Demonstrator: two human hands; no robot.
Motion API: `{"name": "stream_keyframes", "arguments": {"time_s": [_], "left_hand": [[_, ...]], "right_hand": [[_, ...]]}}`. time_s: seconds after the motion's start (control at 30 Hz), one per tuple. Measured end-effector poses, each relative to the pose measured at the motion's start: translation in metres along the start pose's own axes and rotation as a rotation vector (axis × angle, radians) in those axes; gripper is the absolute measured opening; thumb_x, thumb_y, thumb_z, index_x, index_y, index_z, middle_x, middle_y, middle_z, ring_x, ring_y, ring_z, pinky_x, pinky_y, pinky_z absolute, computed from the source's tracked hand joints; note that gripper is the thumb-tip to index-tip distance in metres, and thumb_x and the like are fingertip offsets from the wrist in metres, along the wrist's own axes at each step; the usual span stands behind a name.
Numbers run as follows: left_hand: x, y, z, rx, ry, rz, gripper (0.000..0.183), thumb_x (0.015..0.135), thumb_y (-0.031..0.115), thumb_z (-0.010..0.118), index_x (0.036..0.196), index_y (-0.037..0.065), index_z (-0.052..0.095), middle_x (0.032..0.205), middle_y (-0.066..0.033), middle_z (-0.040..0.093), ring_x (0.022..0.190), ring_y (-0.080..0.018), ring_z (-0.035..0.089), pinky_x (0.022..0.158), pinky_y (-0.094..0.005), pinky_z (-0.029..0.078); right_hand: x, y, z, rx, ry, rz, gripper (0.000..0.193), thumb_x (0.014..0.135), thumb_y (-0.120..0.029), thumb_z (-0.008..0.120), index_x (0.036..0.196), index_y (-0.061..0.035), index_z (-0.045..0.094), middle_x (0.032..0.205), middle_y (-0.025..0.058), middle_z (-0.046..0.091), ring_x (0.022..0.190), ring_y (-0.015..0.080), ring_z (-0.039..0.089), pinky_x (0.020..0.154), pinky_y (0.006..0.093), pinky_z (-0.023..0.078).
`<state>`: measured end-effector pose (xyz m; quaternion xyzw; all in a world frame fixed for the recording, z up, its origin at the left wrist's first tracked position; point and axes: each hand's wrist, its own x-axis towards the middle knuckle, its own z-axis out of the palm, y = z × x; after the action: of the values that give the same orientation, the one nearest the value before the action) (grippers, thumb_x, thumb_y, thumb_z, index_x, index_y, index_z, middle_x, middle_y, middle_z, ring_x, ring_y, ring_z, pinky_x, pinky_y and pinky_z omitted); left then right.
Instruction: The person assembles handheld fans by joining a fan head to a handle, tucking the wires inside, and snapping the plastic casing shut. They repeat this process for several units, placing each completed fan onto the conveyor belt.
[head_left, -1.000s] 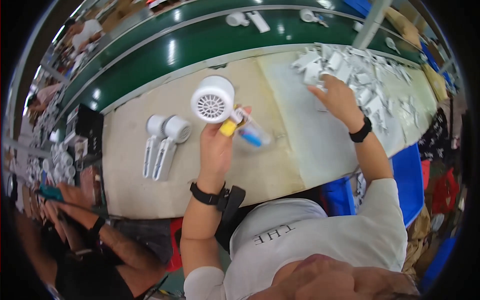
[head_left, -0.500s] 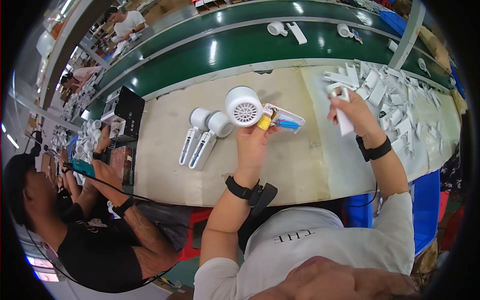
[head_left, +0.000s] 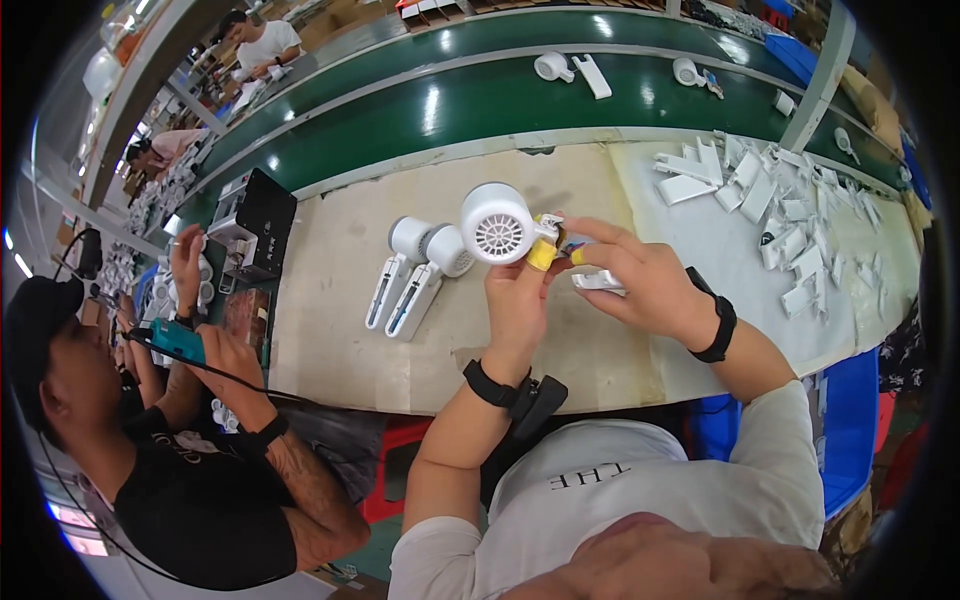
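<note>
My left hand (head_left: 516,300) is closed around the neck of a white handheld fan (head_left: 497,222), its round slatted head raised above the table. Yellow wrapping covers the thumb. My right hand (head_left: 652,288) has come in beside the fan's handle. A white plastic handle cover (head_left: 598,281) is held in its grip, while its fingertips, one wrapped in yellow, reach the inside of the handle. The fingers mostly hide the handle's wires and blue part. Left of my left hand, two white fans (head_left: 411,302) with slotted handles lie side by side on the table.
White plastic handle shells (head_left: 755,185) lie heaped on the table's right. Fan parts (head_left: 590,75) sit on the green conveyor (head_left: 380,130) beyond. A black box device (head_left: 255,225) stands left, near a co-worker holding a teal electric screwdriver (head_left: 178,341). Blue bins (head_left: 850,430) are at the lower right.
My right hand has moved left from near the shell pile to the fan's handle, bringing the white cover. The co-worker's far hand has risen off the work.
</note>
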<state>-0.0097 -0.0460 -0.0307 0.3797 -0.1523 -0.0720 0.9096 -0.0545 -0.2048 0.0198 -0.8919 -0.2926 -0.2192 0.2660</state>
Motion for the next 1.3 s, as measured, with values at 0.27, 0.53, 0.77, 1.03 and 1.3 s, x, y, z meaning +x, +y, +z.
{"name": "stream_keyframes", "arguments": {"time_s": [0.27,0.53,0.77,1.03,1.3], "left_hand": [[-0.002,0.003,0.002,0.013,-0.047,0.040,0.035,0.089,0.010,0.056,0.121,-0.001,0.049,0.119,-0.0127,0.055,0.103,-0.0202,0.056,0.083,-0.0341,0.051],[-0.001,0.000,-0.003,0.210,0.000,0.197,0.029,0.086,0.004,0.058,0.114,-0.003,0.055,0.117,-0.0117,0.056,0.101,-0.0163,0.056,0.086,-0.0309,0.047],[-0.002,0.006,0.007,0.068,0.015,0.114,0.028,0.084,0.002,0.061,0.111,-0.003,0.056,0.109,-0.0094,0.060,0.097,-0.0157,0.057,0.084,-0.0291,0.047],[-0.006,0.002,0.002,0.347,0.010,0.214,0.029,0.084,0.004,0.061,0.112,-0.002,0.057,0.108,-0.0077,0.061,0.098,-0.0142,0.057,0.086,-0.0276,0.045],[-0.005,0.004,0.009,0.605,0.063,0.420,0.034,0.080,-0.001,0.060,0.113,0.000,0.054,0.111,-0.0112,0.060,0.100,-0.0173,0.057,0.087,-0.0306,0.045]], "right_hand": [[0.002,0.000,0.003,0.033,0.023,0.009,0.038,0.069,-0.010,0.071,0.101,-0.0122,0.051,0.126,0.0094,0.052,0.089,0.0265,0.062,0.060,0.0301,0.051],[0.006,-0.003,0.005,0.232,0.004,0.159,0.037,0.071,-0.009,0.070,0.103,-0.0103,0.052,0.120,0.0102,0.055,0.099,0.0263,0.059,0.076,0.0304,0.050],[0.002,-0.006,0.009,0.133,0.076,0.077,0.037,0.069,-0.008,0.071,0.102,-0.0103,0.054,0.121,0.0096,0.054,0.103,0.0257,0.058,0.078,0.0305,0.050],[0.000,-0.004,0.010,0.040,0.053,-0.001,0.042,0.067,-0.008,0.073,0.104,-0.0110,0.052,0.124,0.0084,0.053,0.098,0.0252,0.061,0.071,0.0288,0.052],[0.004,-0.020,0.016,0.635,0.150,0.207,0.039,0.071,-0.002,0.069,0.104,-0.0058,0.049,0.122,0.0113,0.052,0.105,0.0212,0.055,0.086,0.0332,0.045]]}}
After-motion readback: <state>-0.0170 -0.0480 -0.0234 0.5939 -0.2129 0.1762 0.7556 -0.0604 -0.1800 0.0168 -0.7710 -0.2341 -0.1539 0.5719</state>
